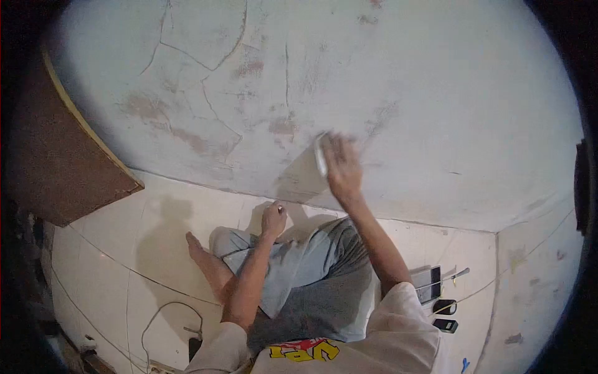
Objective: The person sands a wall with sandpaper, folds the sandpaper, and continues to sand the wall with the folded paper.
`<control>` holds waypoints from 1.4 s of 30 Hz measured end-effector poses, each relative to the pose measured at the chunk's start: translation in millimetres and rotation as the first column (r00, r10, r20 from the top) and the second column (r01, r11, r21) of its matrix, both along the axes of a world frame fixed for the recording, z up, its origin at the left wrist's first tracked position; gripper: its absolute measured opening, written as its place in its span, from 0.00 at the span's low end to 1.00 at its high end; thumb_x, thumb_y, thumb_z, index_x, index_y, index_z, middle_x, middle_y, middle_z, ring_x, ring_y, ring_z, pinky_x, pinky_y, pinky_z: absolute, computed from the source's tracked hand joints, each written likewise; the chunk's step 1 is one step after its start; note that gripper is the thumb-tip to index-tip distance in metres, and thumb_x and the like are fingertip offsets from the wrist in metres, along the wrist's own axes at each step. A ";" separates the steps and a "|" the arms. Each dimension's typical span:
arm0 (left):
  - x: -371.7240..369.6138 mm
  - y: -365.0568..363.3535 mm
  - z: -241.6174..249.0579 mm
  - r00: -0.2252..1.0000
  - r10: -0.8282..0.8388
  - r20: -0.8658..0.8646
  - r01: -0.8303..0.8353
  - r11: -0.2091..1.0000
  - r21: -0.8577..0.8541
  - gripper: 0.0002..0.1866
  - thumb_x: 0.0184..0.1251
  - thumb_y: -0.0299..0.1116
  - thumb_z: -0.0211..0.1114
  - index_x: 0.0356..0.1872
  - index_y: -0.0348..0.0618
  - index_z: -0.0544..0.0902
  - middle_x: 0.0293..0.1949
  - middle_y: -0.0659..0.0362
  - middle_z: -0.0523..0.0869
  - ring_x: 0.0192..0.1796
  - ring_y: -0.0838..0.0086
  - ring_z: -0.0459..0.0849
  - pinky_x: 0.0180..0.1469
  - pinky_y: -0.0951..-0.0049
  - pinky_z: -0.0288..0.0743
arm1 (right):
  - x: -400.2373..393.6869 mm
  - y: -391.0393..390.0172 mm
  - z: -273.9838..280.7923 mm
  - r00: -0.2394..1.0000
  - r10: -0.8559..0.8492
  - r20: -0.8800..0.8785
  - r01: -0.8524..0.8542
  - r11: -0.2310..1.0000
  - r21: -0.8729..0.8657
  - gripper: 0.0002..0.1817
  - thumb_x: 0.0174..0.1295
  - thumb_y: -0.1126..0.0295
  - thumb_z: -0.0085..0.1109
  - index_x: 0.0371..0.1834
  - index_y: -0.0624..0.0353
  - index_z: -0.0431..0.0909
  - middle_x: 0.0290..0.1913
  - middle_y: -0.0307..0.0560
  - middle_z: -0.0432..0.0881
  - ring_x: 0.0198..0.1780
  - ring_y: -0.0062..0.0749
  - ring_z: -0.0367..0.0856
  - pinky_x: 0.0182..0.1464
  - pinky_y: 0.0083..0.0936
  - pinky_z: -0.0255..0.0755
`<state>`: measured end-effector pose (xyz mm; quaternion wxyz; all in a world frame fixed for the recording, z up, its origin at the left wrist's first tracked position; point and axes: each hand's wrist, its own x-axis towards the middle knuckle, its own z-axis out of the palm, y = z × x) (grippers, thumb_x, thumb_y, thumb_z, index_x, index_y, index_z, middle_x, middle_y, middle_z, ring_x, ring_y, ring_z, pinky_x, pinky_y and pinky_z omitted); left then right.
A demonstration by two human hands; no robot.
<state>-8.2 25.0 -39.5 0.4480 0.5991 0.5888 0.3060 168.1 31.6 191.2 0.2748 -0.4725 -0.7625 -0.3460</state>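
Observation:
My right hand (pixel 344 165) is up against the cracked, patchy wall (pixel 423 112), smeared by motion. Under its fingers is a flat white pad (pixel 321 156), of which only the left edge shows; its exact kind is hidden. Lower down, my left hand (pixel 273 219) is closed in a fist over my bent knee, near the foot of the wall. A tiny pale and dark spot shows at the fist, too small to name. My legs are folded on the tiled floor (pixel 149 230).
A brown wooden panel (pixel 68 143) with a yellowish edge stands at the left. Thin cables cross the floor. On the right lie a flat grey case (pixel 428 285) and two small black items, one a black box (pixel 445 325). The side wall (pixel 536 293) meets the floor there.

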 end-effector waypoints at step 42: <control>-4.7 -2.6 14.9 0.996 0.074 -0.053 -0.071 0.996 0.061 0.11 0.62 0.35 0.59 0.38 0.37 0.79 0.31 0.45 0.84 0.39 0.50 0.83 0.44 0.53 0.73 | -7.1 28.3 139.0 0.904 0.097 -0.416 0.127 0.868 0.480 0.29 0.65 0.74 0.45 0.70 0.70 0.56 0.73 0.64 0.52 0.76 0.55 0.43 0.75 0.48 0.35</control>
